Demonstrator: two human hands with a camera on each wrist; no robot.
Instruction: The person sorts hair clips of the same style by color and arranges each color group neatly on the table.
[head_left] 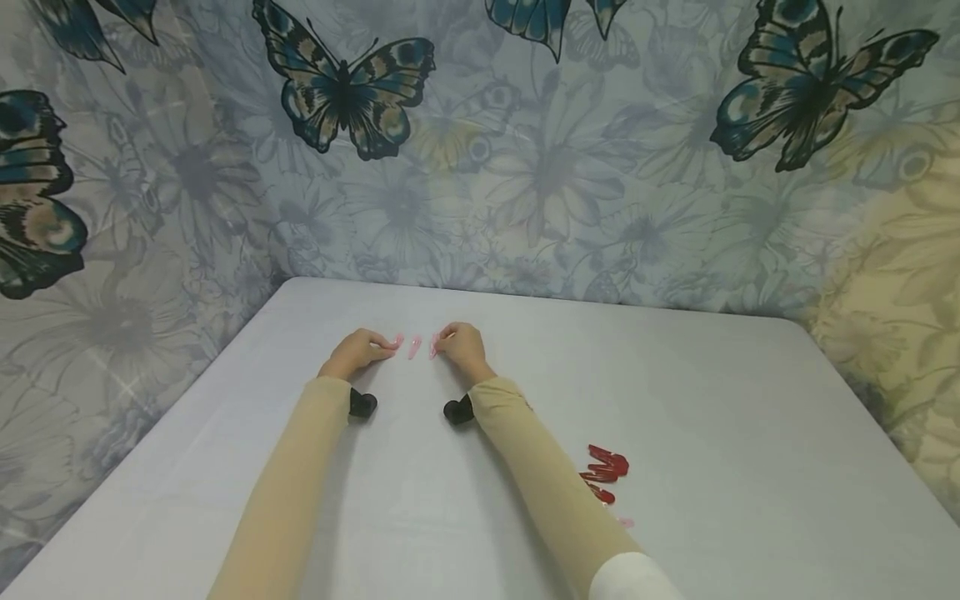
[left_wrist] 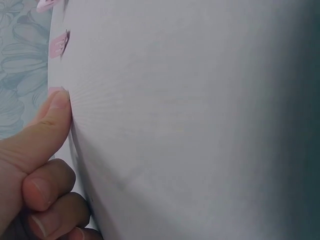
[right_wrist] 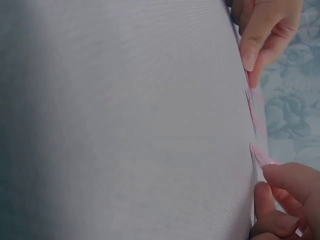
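Lying between left clip [head_left: 399,339] and right clip [head_left: 432,347], middle clip [head_left: 415,347] is untouched, long axis near-to-far. Outer two are pinched by left hand [head_left: 360,352] and right hand [head_left: 463,350] respectively.

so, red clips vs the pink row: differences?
Colour: the red clips are deep red; the pink row is pale.
Layout: the red clips are bunched; the pink row is spaced out.
Contact: no hand touches the red clips; the left hand and right hand pinch the pink row's ends.
Shared: narrow shape.
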